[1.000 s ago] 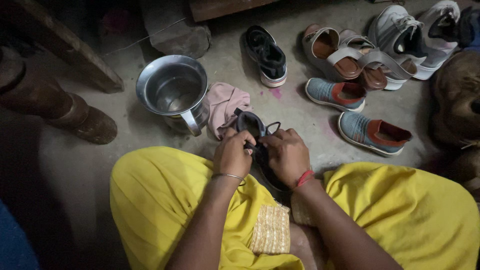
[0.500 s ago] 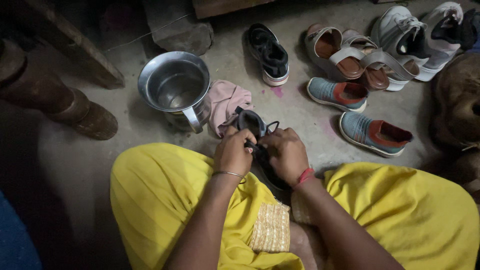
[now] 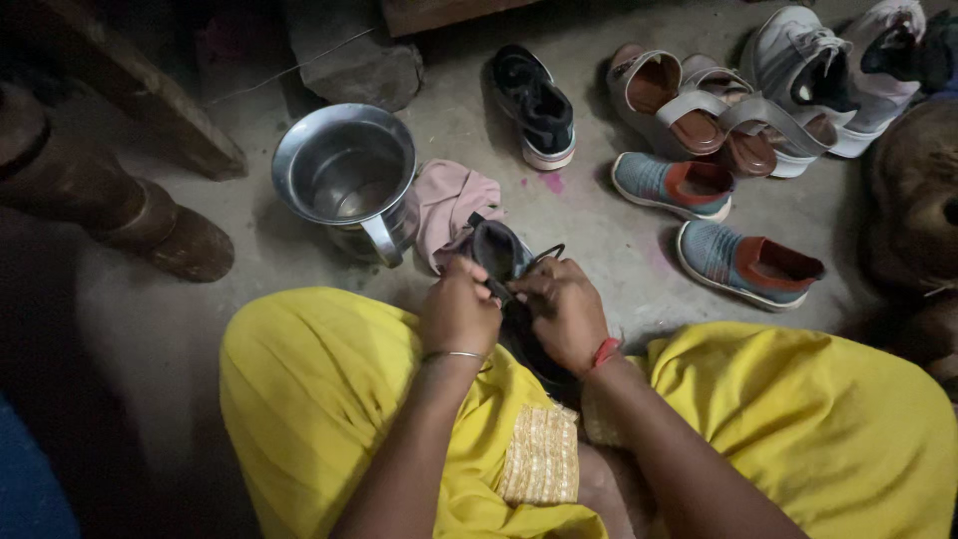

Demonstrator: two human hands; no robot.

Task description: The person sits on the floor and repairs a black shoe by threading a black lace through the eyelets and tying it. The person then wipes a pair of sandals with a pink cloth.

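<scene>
A person in yellow clothes sits low on a grey floor and holds a black shoe between the knees. The left hand is curled shut around the near side of the shoe, and it has a thin silver bangle on the wrist. The right hand is also closed, and its fingers pinch the shoe's edge where a black lace loops out. A red band is on the right wrist. The two hands touch each other over the shoe. The toe of the shoe points away from the person, and it rests against a pink cloth on the floor. Just beside the cloth, to the left, stands a shiny metal mug with a handle. Further away on the floor lies another black shoe with a white sole. To the right are two grey shoes with red insides, a pair of brown sandals with pale straps, and white sneakers in the far corner. A brown boot lies on the left side, well apart from the hands.
</scene>
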